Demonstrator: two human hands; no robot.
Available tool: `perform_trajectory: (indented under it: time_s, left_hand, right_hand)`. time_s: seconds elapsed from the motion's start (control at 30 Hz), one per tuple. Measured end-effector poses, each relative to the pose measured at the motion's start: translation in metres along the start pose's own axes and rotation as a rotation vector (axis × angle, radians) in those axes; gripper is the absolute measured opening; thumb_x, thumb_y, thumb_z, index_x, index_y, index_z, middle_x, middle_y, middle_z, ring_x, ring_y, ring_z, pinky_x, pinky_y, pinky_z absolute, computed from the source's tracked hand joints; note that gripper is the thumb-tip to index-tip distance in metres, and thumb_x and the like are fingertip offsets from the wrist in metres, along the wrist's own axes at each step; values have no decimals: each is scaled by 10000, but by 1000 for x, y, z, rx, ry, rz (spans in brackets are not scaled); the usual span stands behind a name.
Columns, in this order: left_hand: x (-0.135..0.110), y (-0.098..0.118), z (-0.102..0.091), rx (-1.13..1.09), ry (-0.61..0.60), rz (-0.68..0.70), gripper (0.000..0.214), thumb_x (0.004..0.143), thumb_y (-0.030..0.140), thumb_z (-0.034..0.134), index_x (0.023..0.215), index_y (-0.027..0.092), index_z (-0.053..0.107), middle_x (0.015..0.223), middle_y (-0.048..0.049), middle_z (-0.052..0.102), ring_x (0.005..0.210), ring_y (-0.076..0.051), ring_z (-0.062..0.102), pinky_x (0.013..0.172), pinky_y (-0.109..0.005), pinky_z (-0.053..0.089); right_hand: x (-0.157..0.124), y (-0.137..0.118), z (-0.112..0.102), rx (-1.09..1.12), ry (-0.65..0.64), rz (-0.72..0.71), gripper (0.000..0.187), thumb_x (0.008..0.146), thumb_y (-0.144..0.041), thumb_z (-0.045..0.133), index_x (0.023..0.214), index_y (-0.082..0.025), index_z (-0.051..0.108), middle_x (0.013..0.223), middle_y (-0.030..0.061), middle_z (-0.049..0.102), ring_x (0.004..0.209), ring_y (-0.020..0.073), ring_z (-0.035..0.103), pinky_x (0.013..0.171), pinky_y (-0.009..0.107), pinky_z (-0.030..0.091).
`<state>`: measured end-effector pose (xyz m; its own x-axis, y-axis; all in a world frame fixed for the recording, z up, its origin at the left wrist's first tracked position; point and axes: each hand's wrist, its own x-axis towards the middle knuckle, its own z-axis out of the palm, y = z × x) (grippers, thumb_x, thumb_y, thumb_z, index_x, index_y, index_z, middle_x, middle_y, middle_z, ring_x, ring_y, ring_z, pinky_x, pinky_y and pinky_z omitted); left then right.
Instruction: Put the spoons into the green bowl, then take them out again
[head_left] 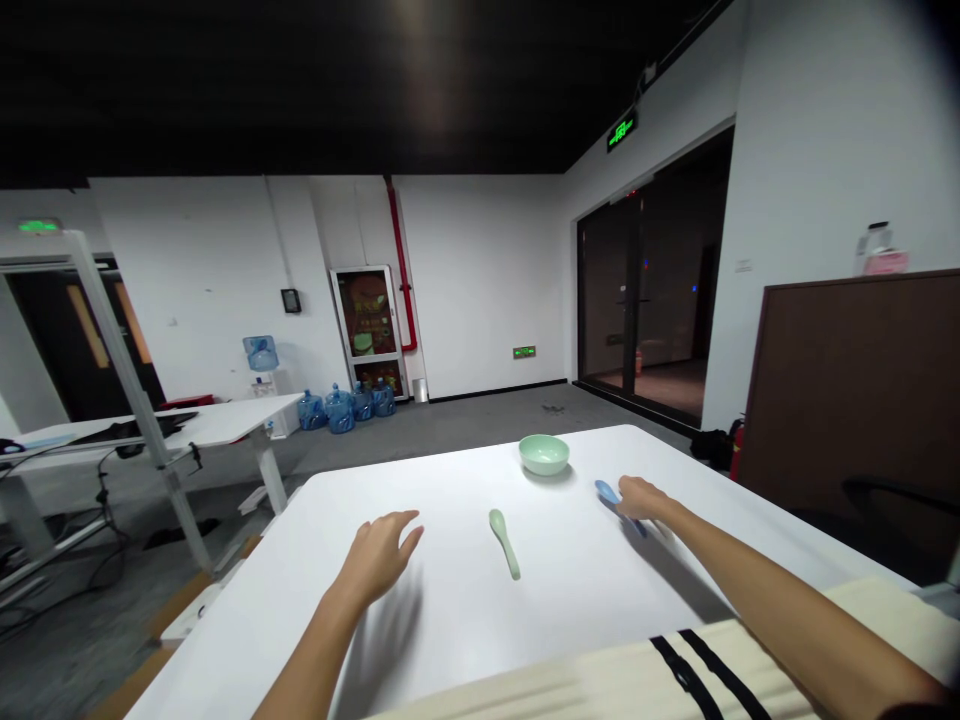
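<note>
My right hand (pixel 640 498) is closed around the handle of a blue spoon (pixel 606 491), whose bowl end points away to the left. The spoon is at or just above the white table; I cannot tell whether it touches. On the left, my left hand (pixel 384 552) hovers over the table with thumb and fingers apart and nothing between them. A pale green spoon (pixel 505 544) lies between my hands, bowl end away from me. Beyond it, a light green bowl (pixel 544 455) stands upright near the far edge.
The white table (pixel 450 640) spreads before me. Another white table (pixel 225 425) with cables stands at the left, near several blue water bottles (pixel 340 410). A brown partition (pixel 855 390) rises at the right, close to glass doors (pixel 652 290).
</note>
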<state>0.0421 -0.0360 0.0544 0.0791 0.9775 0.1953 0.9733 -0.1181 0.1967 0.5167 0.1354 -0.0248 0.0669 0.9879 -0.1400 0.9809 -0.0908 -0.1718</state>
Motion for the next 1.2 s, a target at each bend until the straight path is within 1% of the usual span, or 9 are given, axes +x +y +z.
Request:
perform_trajectory:
  time_s: [0.07, 0.13, 0.2, 0.37, 0.53, 0.77, 0.9, 1.03, 1.2]
  left_hand:
    - [0, -1, 0, -4, -1, 1, 519, 957, 492, 345, 1327, 233, 600, 1379, -72, 631, 1280, -263, 571, 1071, -418, 420]
    - [-1, 0, 0, -7, -2, 0, 520, 957, 489, 345, 1330, 228, 596, 1381, -74, 629, 1284, -262, 567, 1075, -421, 417]
    - [-2, 1, -1, -10, -2, -1, 517, 957, 489, 348, 1329, 228, 597, 1384, -73, 627, 1287, -261, 565, 1076, -420, 415]
    - [-2, 1, -1, -21, 6, 9, 529, 959, 495, 347, 1340, 219, 588, 1390, -79, 621, 1292, -263, 561, 1080, -425, 410]
    - [-2, -2, 2, -29, 17, 9, 514, 956, 498, 357, 1327, 237, 599, 1377, -78, 631, 1281, -262, 568, 1086, -425, 400]
    - [-2, -4, 3, -22, 22, 11, 515, 961, 499, 352, 1332, 239, 596, 1380, -80, 629, 1282, -268, 568, 1082, -438, 400]
    - [-3, -3, 2, -14, 13, 5, 510, 965, 493, 350, 1337, 243, 593, 1389, -75, 623, 1288, -263, 563, 1079, -423, 402]
    - [-3, -3, 2, -2, 5, 3, 518, 964, 494, 350, 1342, 233, 589, 1392, -75, 620, 1294, -263, 559, 1080, -421, 404]
    - [-3, -2, 1, -1, 0, -1, 510, 964, 484, 349, 1342, 239, 588, 1391, -73, 621, 1292, -262, 559, 1078, -420, 405]
  right_hand:
    - [-3, -12, -6, 52, -52, -17, 84, 676, -206, 649, 695, -123, 645, 771, 119, 694, 662, 206, 656, 571, 275, 433]
    - [-6, -25, -12, 88, -104, -50, 124, 673, -221, 642, 607, -119, 620, 673, 101, 675, 553, 160, 600, 522, 264, 417]
    - [-9, -38, -17, 104, -144, -86, 145, 658, -221, 638, 563, -117, 601, 632, 90, 666, 492, 128, 543, 488, 259, 404]
    - [-19, -68, -22, 134, -200, -117, 117, 626, -201, 641, 562, -121, 584, 602, 64, 660, 457, 97, 494, 463, 245, 397]
    - [-29, -85, -14, 106, -229, -133, 148, 629, -194, 660, 537, -122, 570, 590, 57, 652, 476, 96, 504, 475, 229, 406]
    - [-42, -94, -1, 61, -190, -130, 172, 651, -149, 676, 528, -145, 556, 540, 53, 622, 512, 139, 556, 533, 263, 453]
    - [-39, -90, 5, 74, -180, -131, 227, 668, -154, 696, 508, -152, 534, 544, 61, 618, 521, 158, 576, 556, 291, 480]
    - [-36, -87, 10, 89, -183, -134, 259, 675, -214, 754, 528, -163, 547, 532, 60, 608, 563, 196, 609, 584, 325, 501]
    - [-37, -87, 10, 70, -160, -130, 251, 660, -223, 753, 526, -165, 549, 509, 50, 594, 549, 193, 606, 569, 316, 495]
